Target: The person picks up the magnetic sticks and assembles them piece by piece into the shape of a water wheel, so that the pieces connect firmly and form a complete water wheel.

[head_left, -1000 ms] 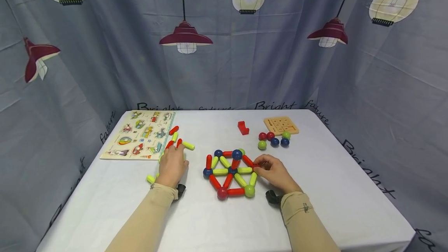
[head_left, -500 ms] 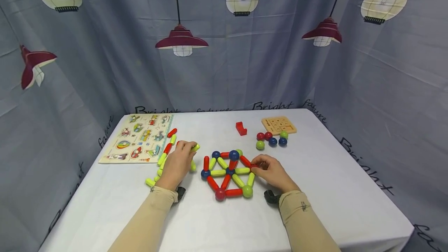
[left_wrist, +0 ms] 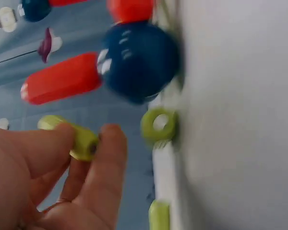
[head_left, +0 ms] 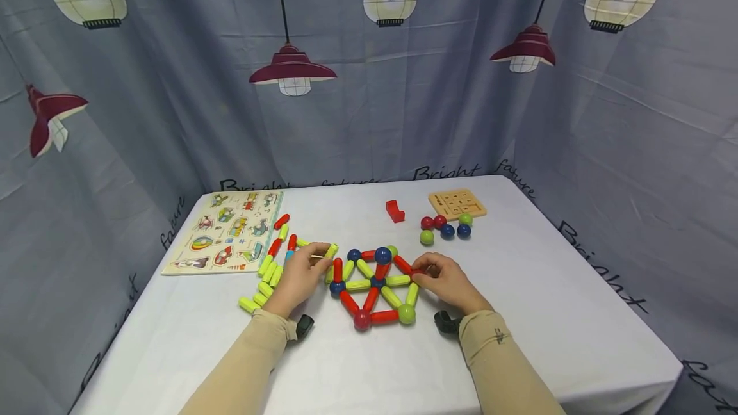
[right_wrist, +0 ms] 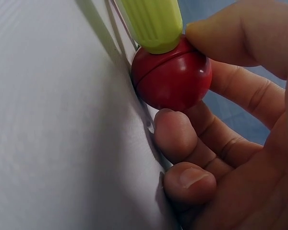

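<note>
A flat wheel-like frame of red and lime rods joined by coloured balls lies mid-table, with a blue centre ball. One blue ball tops a red rod rising from it. Another upright red rod stands on the left blue ball. My left hand pinches a lime rod between thumb and fingers, raised just left of that upright rod. On the frame's right corner, my right hand holds a red ball, thumb and fingers around it, with a lime rod joined to it.
Loose rods in lime and red lie left, beside a picture puzzle board. Behind the frame are a red bracket-shaped block, a wooden board and several loose balls.
My left hand has picked a lime rod from the loose pile and carried it right, beside the frame's left side. My right hand stays at the red ball. The head view has shifted slightly.
</note>
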Demonstrator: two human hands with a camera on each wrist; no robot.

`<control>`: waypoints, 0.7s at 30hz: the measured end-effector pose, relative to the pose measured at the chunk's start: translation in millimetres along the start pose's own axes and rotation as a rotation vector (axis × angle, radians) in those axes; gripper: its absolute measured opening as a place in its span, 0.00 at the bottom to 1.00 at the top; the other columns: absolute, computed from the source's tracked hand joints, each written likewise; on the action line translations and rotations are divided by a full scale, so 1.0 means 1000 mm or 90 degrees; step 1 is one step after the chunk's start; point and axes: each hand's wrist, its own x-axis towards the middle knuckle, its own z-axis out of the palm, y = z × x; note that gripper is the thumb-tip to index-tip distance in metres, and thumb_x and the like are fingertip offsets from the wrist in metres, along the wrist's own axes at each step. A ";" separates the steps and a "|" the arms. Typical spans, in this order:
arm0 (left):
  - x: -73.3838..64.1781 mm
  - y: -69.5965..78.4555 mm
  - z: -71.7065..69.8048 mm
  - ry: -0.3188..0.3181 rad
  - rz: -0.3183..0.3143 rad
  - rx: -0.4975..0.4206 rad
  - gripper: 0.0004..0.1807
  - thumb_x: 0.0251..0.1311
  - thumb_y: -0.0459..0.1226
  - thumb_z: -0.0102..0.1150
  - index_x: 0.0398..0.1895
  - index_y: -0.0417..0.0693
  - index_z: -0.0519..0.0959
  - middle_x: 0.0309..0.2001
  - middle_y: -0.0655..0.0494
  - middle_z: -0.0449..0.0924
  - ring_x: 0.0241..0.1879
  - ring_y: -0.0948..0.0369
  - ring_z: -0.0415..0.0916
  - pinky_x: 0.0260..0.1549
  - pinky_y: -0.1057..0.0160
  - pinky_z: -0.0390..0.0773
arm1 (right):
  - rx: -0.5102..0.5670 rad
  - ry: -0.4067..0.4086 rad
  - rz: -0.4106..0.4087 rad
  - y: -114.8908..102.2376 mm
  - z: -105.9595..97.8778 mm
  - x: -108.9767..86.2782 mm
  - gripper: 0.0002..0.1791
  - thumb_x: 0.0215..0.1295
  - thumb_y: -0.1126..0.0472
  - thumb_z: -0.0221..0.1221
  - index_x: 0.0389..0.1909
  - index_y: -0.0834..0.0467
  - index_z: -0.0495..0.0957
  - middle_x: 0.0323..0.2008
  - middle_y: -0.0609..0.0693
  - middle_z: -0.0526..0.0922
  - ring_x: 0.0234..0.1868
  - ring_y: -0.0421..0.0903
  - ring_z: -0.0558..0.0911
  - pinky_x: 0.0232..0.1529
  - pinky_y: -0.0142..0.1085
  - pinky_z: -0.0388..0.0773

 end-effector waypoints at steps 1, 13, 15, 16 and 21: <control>0.001 0.000 0.002 -0.016 -0.026 -0.028 0.17 0.72 0.34 0.60 0.62 0.46 0.77 0.56 0.47 0.80 0.49 0.55 0.85 0.46 0.58 0.85 | 0.001 0.000 0.000 0.000 0.000 0.000 0.08 0.66 0.57 0.68 0.45 0.47 0.84 0.40 0.48 0.82 0.40 0.50 0.76 0.41 0.40 0.73; -0.003 0.003 -0.003 0.027 -0.033 0.070 0.16 0.73 0.38 0.60 0.59 0.45 0.73 0.49 0.48 0.82 0.39 0.58 0.84 0.35 0.63 0.83 | 0.006 0.003 -0.007 -0.003 -0.001 -0.001 0.08 0.66 0.58 0.67 0.45 0.48 0.84 0.40 0.48 0.82 0.39 0.49 0.76 0.40 0.40 0.73; -0.007 0.011 -0.006 0.052 0.026 0.076 0.16 0.72 0.37 0.62 0.59 0.47 0.76 0.49 0.51 0.82 0.42 0.59 0.83 0.38 0.62 0.84 | 0.007 0.000 -0.011 -0.002 -0.001 -0.001 0.08 0.66 0.58 0.68 0.45 0.48 0.84 0.41 0.48 0.82 0.39 0.50 0.76 0.40 0.40 0.73; -0.008 0.016 -0.007 0.058 0.064 0.086 0.15 0.71 0.37 0.63 0.59 0.49 0.77 0.49 0.53 0.82 0.44 0.59 0.83 0.40 0.62 0.84 | 0.007 -0.001 -0.013 -0.002 -0.001 0.000 0.08 0.66 0.58 0.68 0.45 0.48 0.84 0.41 0.48 0.83 0.39 0.50 0.76 0.41 0.40 0.73; -0.017 0.044 -0.003 0.043 0.263 0.174 0.16 0.67 0.37 0.67 0.57 0.54 0.83 0.50 0.59 0.82 0.50 0.59 0.80 0.47 0.57 0.84 | 0.009 -0.002 -0.016 -0.001 0.000 0.000 0.08 0.65 0.59 0.68 0.44 0.47 0.84 0.41 0.48 0.83 0.40 0.51 0.75 0.42 0.41 0.72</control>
